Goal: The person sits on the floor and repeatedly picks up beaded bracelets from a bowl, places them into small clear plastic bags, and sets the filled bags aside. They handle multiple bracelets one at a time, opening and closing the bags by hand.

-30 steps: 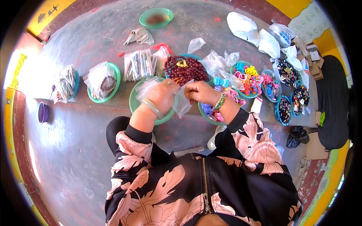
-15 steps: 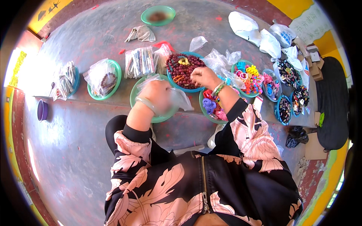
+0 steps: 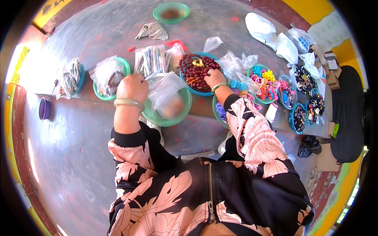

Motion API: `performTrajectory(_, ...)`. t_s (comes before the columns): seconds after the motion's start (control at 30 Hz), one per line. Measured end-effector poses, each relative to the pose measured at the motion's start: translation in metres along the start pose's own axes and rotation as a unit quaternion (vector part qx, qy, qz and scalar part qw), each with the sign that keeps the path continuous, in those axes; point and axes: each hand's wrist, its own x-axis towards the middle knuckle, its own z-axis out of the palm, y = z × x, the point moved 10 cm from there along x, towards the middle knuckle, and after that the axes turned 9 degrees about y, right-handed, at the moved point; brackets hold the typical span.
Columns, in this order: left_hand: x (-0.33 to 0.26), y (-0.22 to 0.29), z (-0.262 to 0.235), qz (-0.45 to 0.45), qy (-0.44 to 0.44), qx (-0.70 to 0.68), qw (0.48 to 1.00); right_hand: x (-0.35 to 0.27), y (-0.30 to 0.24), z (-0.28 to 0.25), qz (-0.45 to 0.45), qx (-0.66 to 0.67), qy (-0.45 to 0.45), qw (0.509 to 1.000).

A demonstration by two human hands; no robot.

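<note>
Bright daylight falls from the upper left, with blown-out glare on the floor (image 3: 27, 74) along the left rim. Colours are vivid and the centre is sharp. The fisheye lens bends edges and leaves black corners; the green bowl (image 3: 167, 108) shows a blurred patch

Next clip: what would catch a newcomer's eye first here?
At centre, the right hand reaches into a blue bowl heaped with dark red beads, while the left hand holds a clear zip bag over a green bowl. To the right, bowls of bright hair ties draw the eye; to the left, bagged items sit in green and blue bowls.
</note>
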Motion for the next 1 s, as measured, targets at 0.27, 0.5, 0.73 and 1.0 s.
performTrajectory(0.27,0.004,0.013,0.011,0.015,-0.007,-0.004,1.000,0.027,0.000,-0.077,-0.023,0.077,0.014,0.997)
performTrajectory(0.5,-0.006,0.065,0.056,0.084,-0.085,0.027,0.992,-0.004,-0.045,-0.152,-0.060,0.391,-0.117,0.911)
performTrajectory(0.73,-0.009,0.081,0.104,0.074,-0.165,0.012,0.983,-0.050,-0.099,-0.191,-0.109,0.508,-0.190,0.833)
performTrajectory(1.0,-0.011,0.094,0.076,0.022,-0.180,-0.170,0.969,-0.070,-0.111,-0.166,-0.150,0.465,-0.259,0.833)
